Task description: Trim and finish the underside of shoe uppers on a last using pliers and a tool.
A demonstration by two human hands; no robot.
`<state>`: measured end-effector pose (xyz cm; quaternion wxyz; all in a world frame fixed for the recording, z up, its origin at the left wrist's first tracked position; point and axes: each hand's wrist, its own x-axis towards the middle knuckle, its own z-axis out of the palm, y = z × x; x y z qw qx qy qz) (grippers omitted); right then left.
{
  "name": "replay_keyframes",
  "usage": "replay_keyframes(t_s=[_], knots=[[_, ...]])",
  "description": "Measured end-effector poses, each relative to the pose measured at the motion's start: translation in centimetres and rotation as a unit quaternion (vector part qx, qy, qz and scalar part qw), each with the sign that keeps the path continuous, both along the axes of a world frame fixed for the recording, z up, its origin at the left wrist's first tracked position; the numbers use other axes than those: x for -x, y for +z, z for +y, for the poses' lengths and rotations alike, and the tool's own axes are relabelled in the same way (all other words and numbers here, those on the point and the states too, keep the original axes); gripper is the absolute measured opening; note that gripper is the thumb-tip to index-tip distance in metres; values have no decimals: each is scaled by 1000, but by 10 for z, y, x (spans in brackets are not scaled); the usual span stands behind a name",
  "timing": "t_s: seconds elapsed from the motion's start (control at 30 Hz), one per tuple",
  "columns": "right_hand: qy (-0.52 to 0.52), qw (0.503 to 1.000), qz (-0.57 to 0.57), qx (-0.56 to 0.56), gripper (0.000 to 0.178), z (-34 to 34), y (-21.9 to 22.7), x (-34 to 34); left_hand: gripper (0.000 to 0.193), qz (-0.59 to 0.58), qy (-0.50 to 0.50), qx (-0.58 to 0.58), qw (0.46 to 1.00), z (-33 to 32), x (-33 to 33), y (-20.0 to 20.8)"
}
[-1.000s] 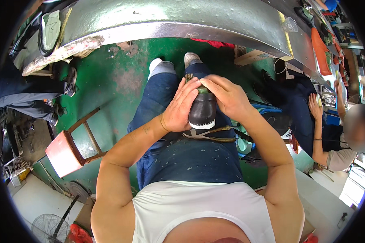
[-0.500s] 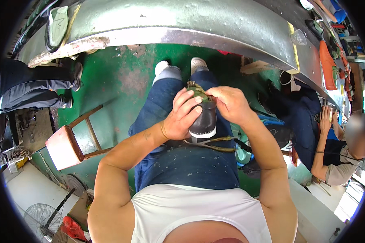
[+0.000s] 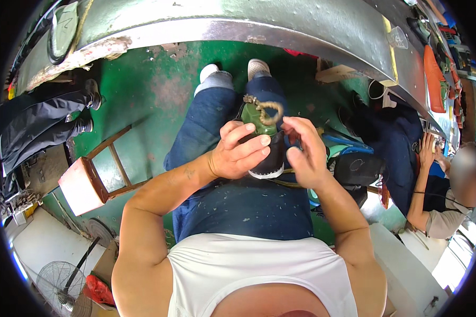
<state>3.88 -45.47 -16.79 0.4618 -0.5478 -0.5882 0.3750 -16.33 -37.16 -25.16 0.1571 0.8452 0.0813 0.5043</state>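
Observation:
A dark shoe upper (image 3: 268, 157) with a white stitched lower edge sits on a green shoe last (image 3: 254, 117) above my lap. My left hand (image 3: 240, 150) is closed around its left side, fingers across the top. A tan twisted cord loop (image 3: 274, 108) stands up from the last at its far end. Just right of the shoe, my right hand (image 3: 308, 153) has its thumb and fingers apart, with nothing seen between them. Yellowish tool handles lie partly hidden on my lap behind the shoe.
A metal-topped workbench (image 3: 206, 31) runs across the far side. A wooden stool (image 3: 87, 185) stands on the green floor at left, with a fan (image 3: 63, 285) nearer. At right, a co-worker (image 3: 441, 211) sits at the bench, where an orange shoe piece (image 3: 433, 79) lies.
My right hand has come away from the last and its fingers have opened. The cord loop now stands up in view. My left hand keeps hold of the shoe.

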Motion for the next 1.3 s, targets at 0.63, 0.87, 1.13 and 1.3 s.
replay_keyframes(t_s=[0.63,0.87,1.13,1.3], knots=[[105,984,-14,-146,55,26,-36,4,43,-25,-3,6,1000,-6,-7,-8],[130,983,-30,-123,57,39,-37,3,51,-31,40,25,998,-4,-5,-6],[233,957,-169,-33,110,67,20,-16,68,-26,29,71,997,5,-8,-1],[213,933,-288,32,96,67,45,-4,80,52,16,88,995,13,-1,4]])
